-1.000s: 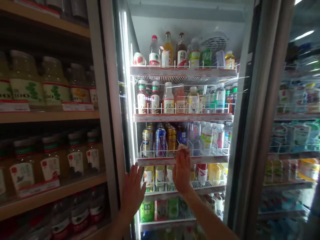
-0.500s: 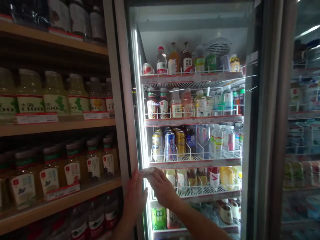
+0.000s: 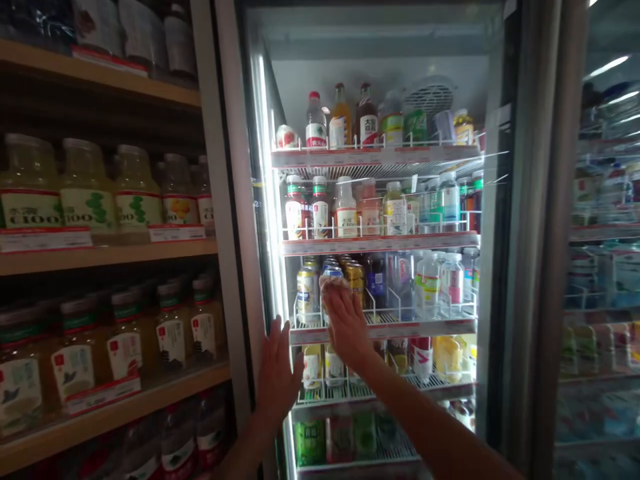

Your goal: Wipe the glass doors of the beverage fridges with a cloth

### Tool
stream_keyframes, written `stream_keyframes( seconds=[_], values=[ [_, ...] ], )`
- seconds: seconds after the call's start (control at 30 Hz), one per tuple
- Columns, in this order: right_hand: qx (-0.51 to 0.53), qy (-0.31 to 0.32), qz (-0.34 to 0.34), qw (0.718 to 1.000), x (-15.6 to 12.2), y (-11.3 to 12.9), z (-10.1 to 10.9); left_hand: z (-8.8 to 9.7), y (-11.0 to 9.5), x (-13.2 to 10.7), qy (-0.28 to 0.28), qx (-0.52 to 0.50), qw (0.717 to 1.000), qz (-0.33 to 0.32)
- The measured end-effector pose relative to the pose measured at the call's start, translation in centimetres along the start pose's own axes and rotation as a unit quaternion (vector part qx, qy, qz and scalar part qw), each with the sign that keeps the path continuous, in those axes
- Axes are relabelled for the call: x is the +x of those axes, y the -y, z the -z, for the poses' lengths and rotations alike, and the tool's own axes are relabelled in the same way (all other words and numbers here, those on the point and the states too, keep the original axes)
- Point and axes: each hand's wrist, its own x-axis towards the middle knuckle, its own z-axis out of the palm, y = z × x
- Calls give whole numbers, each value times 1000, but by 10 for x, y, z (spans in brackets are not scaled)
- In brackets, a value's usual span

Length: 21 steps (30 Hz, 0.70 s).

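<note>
Cooler (image 3: 370,73), tall, glass-fronted, brightly lit, with white wire shelves (image 3: 380,245); bare left hand (image 3: 281,373), spread flat, gripping nothing visible, near silvery left frame (image 3: 239,200); bare right hand (image 3: 349,328), nearly flat, holding crumpled pinkish-beige cloth (image 3: 331,285) before metal drink cans (image 3: 307,292).

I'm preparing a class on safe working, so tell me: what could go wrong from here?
The bunched cloth might slip from the right hand, as it sticks out past the fingertips. The left hand is spread close to the fridge frame, so its knuckles could bump it. Bottles line the wooden shelf on the left; a stray elbow might knock one.
</note>
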Motion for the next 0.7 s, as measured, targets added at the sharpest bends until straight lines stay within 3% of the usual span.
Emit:
stream_keyframes(
  seconds=[0.13,0.3,0.47,0.63,0.7],
  values=[
    [-7,3,81,997,-6,-24,12,-5,-22,16,2,-16,1000,-22],
    [-41,-13,-72,996,-8,-53,26,-15,-47,26,-19,-27,999,-28],
    [-51,-26,7,998,-50,-78,33,-31,-56,14,0,-28,998,-51],
    [-87,-97,-118,984,-50,-115,43,-41,-59,5,-14,-15,999,-39],
    [-89,-89,-106,986,-57,-124,46,-42,-61,5,-19,-12,999,-34]
  ],
)
